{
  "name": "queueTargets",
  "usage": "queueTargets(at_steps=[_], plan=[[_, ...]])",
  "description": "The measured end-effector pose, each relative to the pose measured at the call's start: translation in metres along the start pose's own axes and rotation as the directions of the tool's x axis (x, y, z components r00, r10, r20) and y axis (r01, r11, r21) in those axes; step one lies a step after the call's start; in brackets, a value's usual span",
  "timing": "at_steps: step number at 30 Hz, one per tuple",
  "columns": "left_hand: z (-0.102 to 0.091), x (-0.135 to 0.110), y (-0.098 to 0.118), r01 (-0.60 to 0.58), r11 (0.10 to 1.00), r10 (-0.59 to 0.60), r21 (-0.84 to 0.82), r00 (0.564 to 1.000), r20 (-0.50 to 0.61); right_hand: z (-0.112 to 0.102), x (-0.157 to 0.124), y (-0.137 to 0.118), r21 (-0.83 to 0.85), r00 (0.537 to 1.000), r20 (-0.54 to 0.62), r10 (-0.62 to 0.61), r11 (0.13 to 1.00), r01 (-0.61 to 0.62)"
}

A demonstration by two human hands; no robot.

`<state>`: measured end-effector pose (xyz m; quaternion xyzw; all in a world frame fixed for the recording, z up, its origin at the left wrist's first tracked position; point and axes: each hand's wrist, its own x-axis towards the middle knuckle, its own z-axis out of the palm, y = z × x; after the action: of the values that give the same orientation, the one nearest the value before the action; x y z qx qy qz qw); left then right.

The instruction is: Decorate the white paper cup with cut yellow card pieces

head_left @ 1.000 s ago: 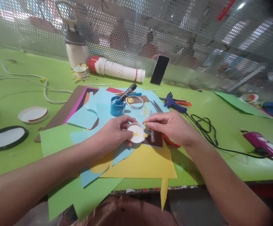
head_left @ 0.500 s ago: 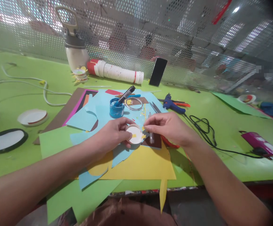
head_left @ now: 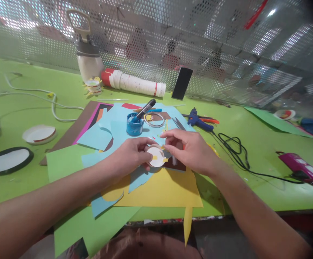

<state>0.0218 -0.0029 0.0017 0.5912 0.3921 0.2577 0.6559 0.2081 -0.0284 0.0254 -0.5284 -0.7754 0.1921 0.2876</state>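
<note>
Black-rimmed oval point(head_left: 9, 160): lies at your near left on the green bench point(head_left: 8, 190), its face white.
White dish point(head_left: 39, 134): sits just beyond the oval, a red stripe on its side.
Jug point(head_left: 88, 64): stands at the far left by the perforated screen point(head_left: 148, 28), a small decorated cup point(head_left: 93, 86) near its foot.
Cup stack point(head_left: 134, 82): lies sideways right of the jug, red at its left end.
Left hand point(head_left: 133, 154): your fingers pinch the white disc, thumb across its face.
Blue jar point(head_left: 134, 126): stands beyond your left hand, a black marker point(head_left: 147, 109) slanting over it.
White disc point(head_left: 159, 154): sits in your left fingers, between both hands, bearing yellow pieces.
Right hand point(head_left: 192, 149): your thumb and forefinger are parted beside the disc's right edge; whether they touch it, I cannot tell.
Phone point(head_left: 182, 83): leans upright at the far side.
Glue gun point(head_left: 199, 120): lies beyond your right hand.
Magenta device point(head_left: 298, 162): lies at the right, near a black cord point(head_left: 233, 146).
</note>
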Motion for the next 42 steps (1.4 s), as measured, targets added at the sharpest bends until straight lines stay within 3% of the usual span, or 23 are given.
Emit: queueTargets(at_steps=[6, 13, 32, 42], plan=[[0.0019, 0.0005, 0.0031, 0.019, 1.0, -0.019, 0.009, 1.0, -0.011, 0.0038, 0.0001, -0.0023, -0.17, 0.975, 0.009, -0.223, 0.96, 0.221], [0.002, -0.0004, 0.0043, 0.015, 0.998, -0.015, 0.055, 1.0, -0.006, 0.0054, 0.0007, -0.0015, -0.271, 0.95, 0.049, -0.309, 0.911, 0.311], [0.0006, 0.0033, -0.0041, -0.001, 0.993, 0.003, 0.121, 1.0, -0.012, 0.0061, 0.0032, -0.0036, -0.204, 0.989, 0.089, -0.122, 0.969, 0.138], [0.0002, 0.0026, -0.0024, -0.004, 0.992, 0.004, 0.127, 1.0, -0.002, 0.0078, 0.0036, -0.0055, -0.274, 0.983, 0.103, -0.153, 0.946, 0.176]])
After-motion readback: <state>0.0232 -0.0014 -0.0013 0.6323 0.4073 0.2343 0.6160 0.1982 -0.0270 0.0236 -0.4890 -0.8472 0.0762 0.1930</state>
